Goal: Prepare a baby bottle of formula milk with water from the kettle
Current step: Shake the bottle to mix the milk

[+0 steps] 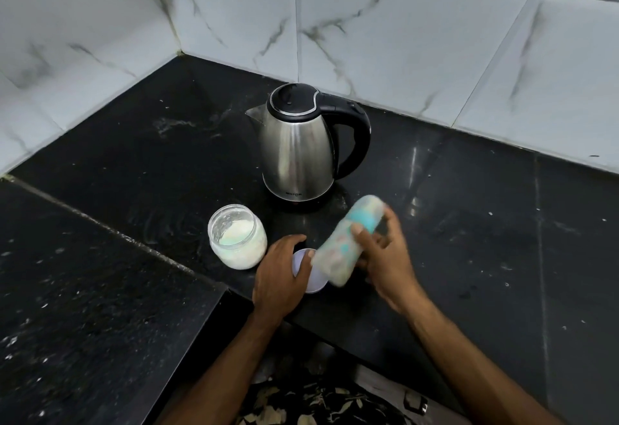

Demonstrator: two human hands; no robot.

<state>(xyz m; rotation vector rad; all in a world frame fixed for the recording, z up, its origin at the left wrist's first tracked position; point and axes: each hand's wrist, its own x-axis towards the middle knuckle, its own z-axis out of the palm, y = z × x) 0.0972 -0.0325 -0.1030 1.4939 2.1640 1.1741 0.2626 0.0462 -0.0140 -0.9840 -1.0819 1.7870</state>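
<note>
A steel kettle (296, 146) with a black lid and handle stands on the black counter (134, 163), lid closed. In front of it, to the left, an open glass jar (237, 236) holds white formula powder. My right hand (385, 253) grips a baby bottle (348, 240) with a teal collar; the bottle is tilted, cap end up and away, and blurred by motion. My left hand (281, 274) rests on a round white lid (311, 272) lying flat on the counter near the front edge, fingers curled around its left rim.
White marble-pattern wall tiles (402, 39) close off the back and the left side. The counter forms an L, with a lower front section (83, 307) at the left. Its front edge runs just under my wrists.
</note>
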